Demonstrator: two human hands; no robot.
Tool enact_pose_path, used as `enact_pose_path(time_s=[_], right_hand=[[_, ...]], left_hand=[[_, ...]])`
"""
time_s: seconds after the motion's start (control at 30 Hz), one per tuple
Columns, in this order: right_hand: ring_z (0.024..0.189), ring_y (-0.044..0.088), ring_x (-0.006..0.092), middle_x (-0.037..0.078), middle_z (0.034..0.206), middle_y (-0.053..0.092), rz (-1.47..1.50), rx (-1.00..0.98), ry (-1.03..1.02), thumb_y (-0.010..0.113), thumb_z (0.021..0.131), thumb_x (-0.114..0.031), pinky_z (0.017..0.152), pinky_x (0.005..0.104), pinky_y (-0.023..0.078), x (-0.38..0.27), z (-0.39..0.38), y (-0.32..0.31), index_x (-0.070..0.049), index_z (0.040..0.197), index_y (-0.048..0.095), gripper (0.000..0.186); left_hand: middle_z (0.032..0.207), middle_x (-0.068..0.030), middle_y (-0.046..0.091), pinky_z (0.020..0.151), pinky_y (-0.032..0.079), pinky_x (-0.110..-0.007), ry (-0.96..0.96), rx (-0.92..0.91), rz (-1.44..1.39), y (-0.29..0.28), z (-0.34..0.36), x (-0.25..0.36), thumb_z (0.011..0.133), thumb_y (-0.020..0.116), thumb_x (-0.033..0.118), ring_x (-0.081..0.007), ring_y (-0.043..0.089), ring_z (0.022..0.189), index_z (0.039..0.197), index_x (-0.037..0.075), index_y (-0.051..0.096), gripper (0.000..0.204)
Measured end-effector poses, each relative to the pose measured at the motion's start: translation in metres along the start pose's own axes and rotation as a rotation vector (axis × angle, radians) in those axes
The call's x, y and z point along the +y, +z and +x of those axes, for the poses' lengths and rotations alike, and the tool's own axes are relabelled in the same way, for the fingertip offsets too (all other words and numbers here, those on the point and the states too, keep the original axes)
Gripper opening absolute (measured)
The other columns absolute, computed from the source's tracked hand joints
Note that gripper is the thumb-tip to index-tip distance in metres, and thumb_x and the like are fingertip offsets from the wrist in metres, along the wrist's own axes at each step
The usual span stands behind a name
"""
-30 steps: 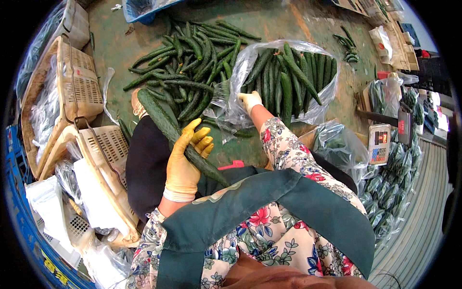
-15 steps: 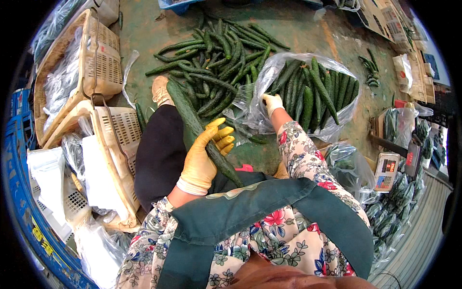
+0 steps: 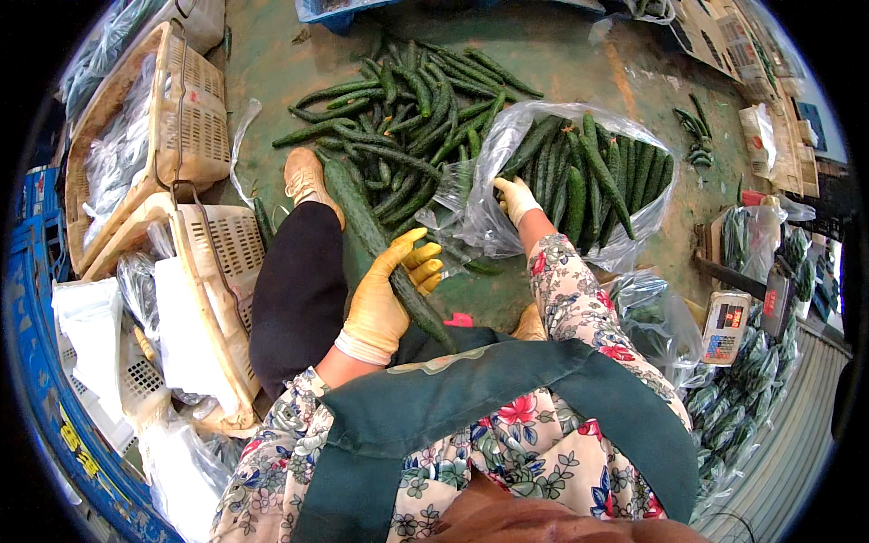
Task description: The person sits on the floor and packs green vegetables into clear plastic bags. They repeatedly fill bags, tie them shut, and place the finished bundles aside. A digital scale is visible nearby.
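Observation:
A long dark green cucumber (image 3: 362,226) lies in my left hand (image 3: 385,303), which wears a yellow glove and curls its fingers around the lower part. Its far end points toward a heap of cucumbers (image 3: 416,100) on the floor. My right hand (image 3: 517,200), in a pale glove, grips the near left edge of a clear plastic bag (image 3: 493,217). The bag lies spread open and holds many cucumbers (image 3: 625,167), laid side by side with a few on top. Some of my right fingers are hidden by the film.
Cream plastic crates (image 3: 195,118) with bags and white sheets stand on the left, beside a blue frame (image 3: 36,271). On the right are a scale (image 3: 727,326), bagged cucumbers (image 3: 742,407) and a small loose cucumber bunch (image 3: 697,136). A blue crate (image 3: 353,11) sits at the far edge.
The held cucumber's far end has shifted slightly right and nearer. Both hands stay almost in place, the left on the cucumber and the right at the bag edge.

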State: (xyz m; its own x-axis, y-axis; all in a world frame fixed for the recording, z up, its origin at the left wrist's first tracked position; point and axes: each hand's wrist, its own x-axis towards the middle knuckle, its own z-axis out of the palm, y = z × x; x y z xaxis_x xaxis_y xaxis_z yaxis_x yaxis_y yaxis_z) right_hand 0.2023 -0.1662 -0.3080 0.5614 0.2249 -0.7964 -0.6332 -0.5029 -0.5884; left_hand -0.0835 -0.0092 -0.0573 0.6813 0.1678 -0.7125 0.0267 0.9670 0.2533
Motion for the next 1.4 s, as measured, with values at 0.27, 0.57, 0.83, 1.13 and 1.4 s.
enact_pose_path(time_s=[0.27, 0.57, 0.83, 1.13, 1.4], right_hand=[[0.096, 0.061, 0.0234, 0.008, 0.111, 0.065, 0.585, -0.106, 0.000, 0.065, 0.093, -0.035, 0.085, 0.0385, 0.048, 0.016, 0.020, -0.025, -0.009, 0.121, 0.060, 0.039], [0.071, 0.068, 0.0255, 0.017, 0.093, 0.069, 0.347, -0.185, -0.105, 0.062, 0.094, -0.018, 0.055, 0.0342, 0.055, -0.023, -0.099, -0.078, 0.005, 0.107, 0.059, 0.026], [0.086, 0.070, 0.0259, 0.014, 0.106, 0.067, 0.461, -0.187, -0.164, 0.062, 0.092, -0.008, 0.068, 0.0348, 0.058, 0.049, -0.193, -0.084, 0.000, 0.120, 0.057, 0.029], [0.099, 0.067, 0.0268, 0.014, 0.113, 0.064, 0.615, -0.222, -0.345, 0.062, 0.092, -0.007, 0.082, 0.0372, 0.057, 0.032, -0.254, -0.077, -0.002, 0.131, 0.051, 0.041], [0.109, 0.062, 0.0203, 0.010, 0.127, 0.059, 0.546, -0.534, -0.376, 0.063, 0.095, -0.017, 0.092, 0.0342, 0.052, 0.020, -0.350, -0.010, -0.002, 0.140, 0.045, 0.051]], left_hand=[[0.112, -0.0122, 0.069, 0.086, 0.057, -0.035, -0.021, 0.021, 0.002, 0.003, 0.002, -0.003, 0.098, 0.056, 0.027, -0.0217, 0.067, 0.093, 0.129, 0.004, 0.060, 0.040], [0.113, -0.0117, 0.069, 0.086, 0.056, -0.036, -0.057, -0.028, 0.010, -0.002, 0.006, -0.011, 0.097, 0.056, 0.026, -0.0229, 0.068, 0.092, 0.125, 0.002, 0.063, 0.038], [0.112, -0.0112, 0.069, 0.082, 0.055, -0.037, -0.130, -0.099, 0.077, -0.007, 0.016, -0.039, 0.097, 0.056, 0.029, -0.0229, 0.067, 0.091, 0.121, 0.002, 0.063, 0.037], [0.112, -0.0120, 0.070, 0.081, 0.055, -0.036, -0.169, -0.187, 0.124, -0.009, 0.035, -0.063, 0.095, 0.060, 0.028, -0.0240, 0.068, 0.092, 0.116, 0.003, 0.066, 0.033], [0.115, -0.0096, 0.068, 0.089, 0.053, -0.042, -0.381, -0.706, 0.042, 0.011, 0.026, -0.072, 0.095, 0.062, 0.023, -0.0231, 0.065, 0.103, 0.120, 0.008, 0.064, 0.030]])
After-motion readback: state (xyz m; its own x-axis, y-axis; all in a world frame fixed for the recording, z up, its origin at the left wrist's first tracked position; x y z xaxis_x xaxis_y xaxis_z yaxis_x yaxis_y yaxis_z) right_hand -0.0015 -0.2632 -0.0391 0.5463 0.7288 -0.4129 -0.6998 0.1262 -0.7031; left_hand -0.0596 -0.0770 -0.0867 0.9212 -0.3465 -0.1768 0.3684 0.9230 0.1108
